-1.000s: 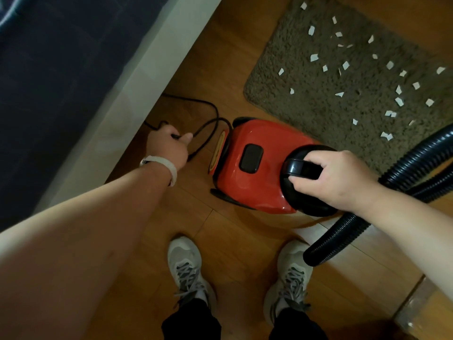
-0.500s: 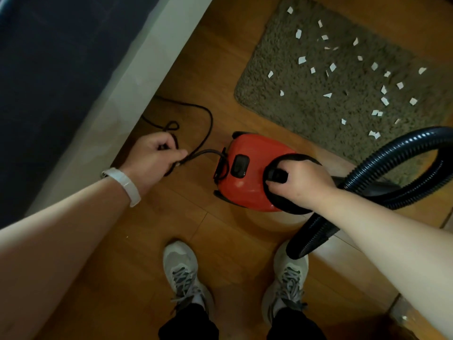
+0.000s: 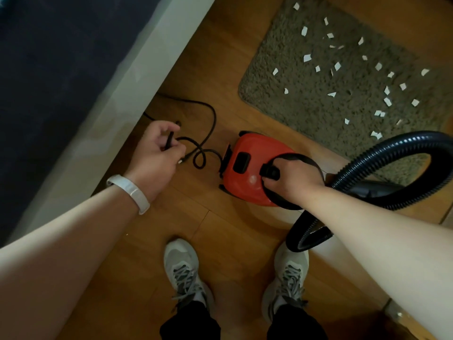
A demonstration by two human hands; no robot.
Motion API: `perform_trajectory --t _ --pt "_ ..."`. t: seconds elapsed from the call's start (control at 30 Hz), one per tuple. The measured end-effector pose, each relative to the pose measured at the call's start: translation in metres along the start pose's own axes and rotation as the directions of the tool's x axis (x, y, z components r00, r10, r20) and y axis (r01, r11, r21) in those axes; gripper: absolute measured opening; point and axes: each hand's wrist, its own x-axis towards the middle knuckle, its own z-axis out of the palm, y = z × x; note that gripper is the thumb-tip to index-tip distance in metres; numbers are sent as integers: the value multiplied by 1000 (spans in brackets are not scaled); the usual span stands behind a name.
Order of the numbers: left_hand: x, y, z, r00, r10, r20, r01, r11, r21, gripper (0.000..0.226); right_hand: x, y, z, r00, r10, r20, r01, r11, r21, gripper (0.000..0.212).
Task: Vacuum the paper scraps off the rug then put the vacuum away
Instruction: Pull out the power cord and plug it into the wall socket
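Two hands engaged. My left hand [image 3: 157, 148] pinches the black cord [image 3: 210, 119], at 9 o'clock of the red vacuum [image 3: 240, 187]. My right hand [image 3: 291, 177] is curled round its top handle [image 3: 269, 171]. The rug [image 3: 318, 104] lies at 1 o'clock of the vacuum, paper scraps [image 3: 306, 57] scattered on it. The hose [image 3: 404, 141] loops at 3 o'clock.

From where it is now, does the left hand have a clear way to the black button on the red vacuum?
Probably yes: the button sits uncovered between the left hand and the right hand, which grips the handle. But the left hand holds the cord, so it isn't free.
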Motion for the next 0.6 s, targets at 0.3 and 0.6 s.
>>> perform_trajectory --t 0.3,0.6 --pt "-54 67 13 991 -97 91 110 982 -151 11 -24 -47 -37 998 55 34 -64 921 384 41" --pt "-119 125 -3 972 70 224 -26 981 -192 11 -57 -126 -117 974 57 221 -227 146 963 46"
